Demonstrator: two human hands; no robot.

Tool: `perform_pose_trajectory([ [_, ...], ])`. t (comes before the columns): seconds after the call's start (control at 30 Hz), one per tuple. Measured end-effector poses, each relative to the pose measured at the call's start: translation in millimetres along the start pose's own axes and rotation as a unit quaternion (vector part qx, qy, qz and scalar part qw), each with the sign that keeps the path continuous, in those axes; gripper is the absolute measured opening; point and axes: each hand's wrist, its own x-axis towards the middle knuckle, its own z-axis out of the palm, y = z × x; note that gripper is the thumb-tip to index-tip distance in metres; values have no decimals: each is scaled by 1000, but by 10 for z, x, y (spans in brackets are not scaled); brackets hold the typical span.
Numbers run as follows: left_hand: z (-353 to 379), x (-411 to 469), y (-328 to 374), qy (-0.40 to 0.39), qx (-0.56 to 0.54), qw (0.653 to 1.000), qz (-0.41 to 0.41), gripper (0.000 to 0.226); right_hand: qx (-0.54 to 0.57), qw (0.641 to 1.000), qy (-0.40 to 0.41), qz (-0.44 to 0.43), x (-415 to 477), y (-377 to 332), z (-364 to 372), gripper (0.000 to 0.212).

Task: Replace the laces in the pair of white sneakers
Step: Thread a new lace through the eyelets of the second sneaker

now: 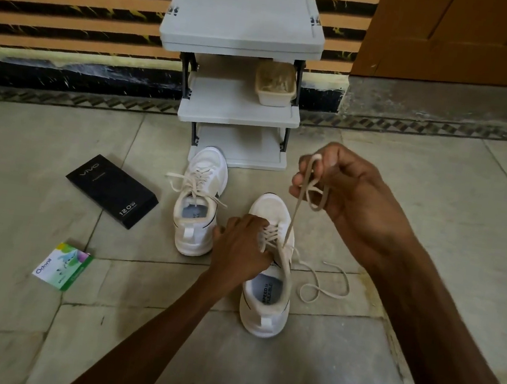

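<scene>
Two white sneakers stand on the tiled floor, toes pointing away from me. The left sneaker [202,198] is laced with a cream lace, its ends loose on both sides. My left hand [240,249] rests on the near sneaker [269,276], fingers curled over its eyelet area. A cream lace [292,215] rises taut from that sneaker's eyelets to my right hand [350,197], which pinches a bunch of its loops above the shoe. The lace's other end [325,285] trails in a loop on the floor to the right.
A grey plastic shoe rack [240,107] stands against the striped wall, with a beige tub [275,84] on its middle shelf. On the floor at left lie a black box [112,190] and a small green-and-white packet [62,265]. A wooden door [463,35] is at back right.
</scene>
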Motion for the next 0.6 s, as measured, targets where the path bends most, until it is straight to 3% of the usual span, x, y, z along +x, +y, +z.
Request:
perform_pose_trajectory([
  [0.2, 23, -15, -27, 3, -17, 1000, -3, 62, 23, 999, 10, -26, 20, -173, 101, 29],
  [0.3, 36, -40, -33, 12, -79, 997, -6, 58, 61, 998, 23, -9, 2, -105, 5, 26],
  [0.4, 63, -100, -11, 58, -152, 987, -8, 48, -75, 990, 83, 88, -29, 106, -178, 30],
  [0.5, 43, -150, 24, 110, -149, 982, -24, 34, -296, 918, 120, 235, -125, 494, -366, 38],
  [0.6, -5, -177, 55, 129, -156, 979, -30, 25, -438, 830, 74, 336, -215, 934, -536, 33],
])
